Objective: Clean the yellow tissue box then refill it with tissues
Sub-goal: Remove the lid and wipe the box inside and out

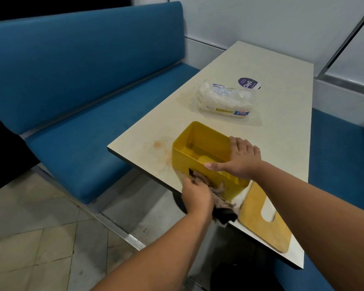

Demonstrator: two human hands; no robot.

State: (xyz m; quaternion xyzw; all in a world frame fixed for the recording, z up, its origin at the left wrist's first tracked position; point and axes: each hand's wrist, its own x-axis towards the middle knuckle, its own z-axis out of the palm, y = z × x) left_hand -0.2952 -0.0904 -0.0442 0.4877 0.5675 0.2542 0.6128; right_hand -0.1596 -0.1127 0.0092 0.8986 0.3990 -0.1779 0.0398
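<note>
The yellow tissue box (198, 143) stands open and empty near the table's front edge. My right hand (240, 159) grips its near right rim, thumb over the front wall. My left hand (197, 196) presses a grey-brown cloth (216, 196) against the box's outer front side. The box's flat lid (259, 219), tan with a slot cut in it, lies on the table just right of the cloth. A plastic pack of tissues (225, 99) lies farther back on the table.
The cream table (282, 122) has an orange-brown stain (158, 145) left of the box and a round purple sticker (248, 83) behind the pack. A blue bench (82, 80) runs along the left, another blue seat (340, 164) on the right. Tiled floor below.
</note>
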